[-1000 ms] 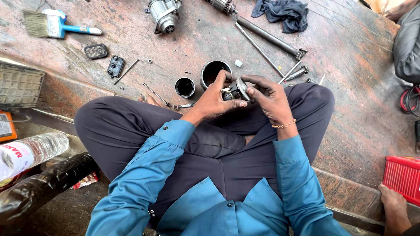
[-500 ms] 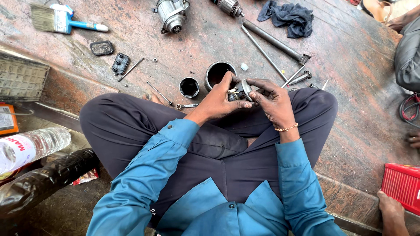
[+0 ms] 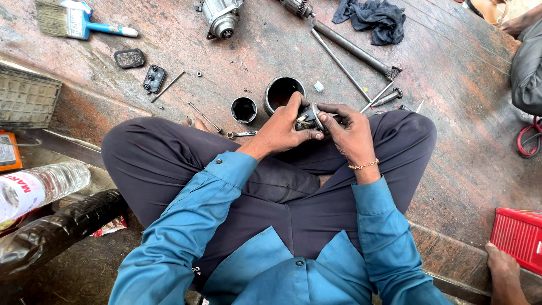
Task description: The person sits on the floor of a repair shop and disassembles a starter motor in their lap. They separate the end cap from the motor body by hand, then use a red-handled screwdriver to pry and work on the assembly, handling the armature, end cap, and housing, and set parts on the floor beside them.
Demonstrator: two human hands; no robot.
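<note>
So both my hands are on this small round metal part, held over my crossed legs just this side of the big black cylinder on the stone floor. Left hand has its grip wrapped around the part's body, thumb up on top. Right hand is pinching narrow at the rim with the fingertips. Compared with a second ago, the part sits at much the same spot but the right fingers have slid more onto the edge, so I'd guess I'm fiddling something loose or seating it, not moving on yet. The smaller black sleeve sits just left of the big cylinder, a small wrench near it, long rod and dark rag further out beyond.
</note>
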